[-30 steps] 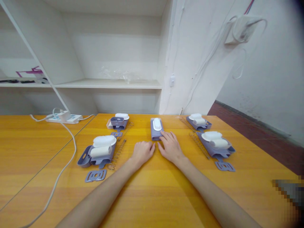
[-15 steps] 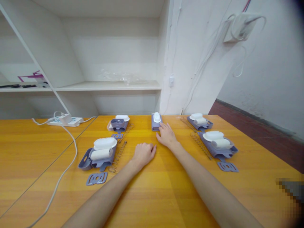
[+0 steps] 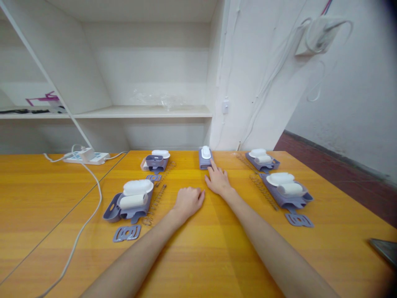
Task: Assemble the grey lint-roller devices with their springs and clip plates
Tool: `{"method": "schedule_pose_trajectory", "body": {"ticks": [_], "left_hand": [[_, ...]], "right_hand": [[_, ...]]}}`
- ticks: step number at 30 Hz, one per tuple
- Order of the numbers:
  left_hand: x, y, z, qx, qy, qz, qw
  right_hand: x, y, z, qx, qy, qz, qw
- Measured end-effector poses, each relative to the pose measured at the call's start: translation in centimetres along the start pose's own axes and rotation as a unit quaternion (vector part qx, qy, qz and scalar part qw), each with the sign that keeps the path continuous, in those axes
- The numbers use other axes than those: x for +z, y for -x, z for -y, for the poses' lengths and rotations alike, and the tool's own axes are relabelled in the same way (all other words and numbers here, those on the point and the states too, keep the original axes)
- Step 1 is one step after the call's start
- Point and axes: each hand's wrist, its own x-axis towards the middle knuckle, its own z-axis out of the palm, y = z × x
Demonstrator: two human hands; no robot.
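Note:
My left hand [image 3: 188,201] rests on the table with its fingers curled in and nothing visible in them. My right hand [image 3: 218,180] is open, its index finger stretched toward the near right edge of a purple-grey box-like holder [image 3: 204,167]. The fingertip seems to touch that edge. On top of the holder lies a white oval piece [image 3: 206,152]. Left of my left hand are a coil spring [image 3: 157,203] and a purple-grey part set [image 3: 136,214] bearing a white brush-like oval [image 3: 138,187] and a white roll [image 3: 133,201].
Similar sets stand at the back left [image 3: 156,162], back right [image 3: 263,163] and right [image 3: 287,192], with springs [image 3: 263,191] beside them. Flat slotted plates [image 3: 126,233] lie nearby. A power strip [image 3: 87,156] and white cable [image 3: 99,194] are left; a dark flat object [image 3: 384,250] lies right.
My right hand has drawn slightly back from the middle holder, its index finger now straighter at the holder's edge. My left hand stays put. The view has shifted slightly.

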Motion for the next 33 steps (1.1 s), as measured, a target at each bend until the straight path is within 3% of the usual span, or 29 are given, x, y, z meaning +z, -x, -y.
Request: {"method": "schedule_pose_trajectory", "body": {"ticks": [6,13,17,22,33], "left_hand": [[0.0,-0.1,0.0,0.006,0.003,-0.007,1.0],[0.0,-0.1,0.1,0.015,-0.002,-0.014,1.0],[0.0,-0.1,0.1,0.009,0.001,-0.008,1.0],[0.1,-0.1,0.1,0.011,-0.003,-0.01,1.0],[-0.2,-0.1,-0.2,0.001,0.001,0.0,1.0]], "right_hand": [[-0.8,1.7,0.6,0.022,-0.03,-0.01,0.999],[-2.2,5.6,1.0,-0.094,-0.065,-0.039,0.993],[-2.4,7.4,1.0,-0.101,-0.074,-0.039,0.991],[-2.4,7.7,0.9,-0.095,-0.068,-0.001,0.993],[-3.0,7.7,1.1,-0.092,-0.047,0.017,0.995]]}}
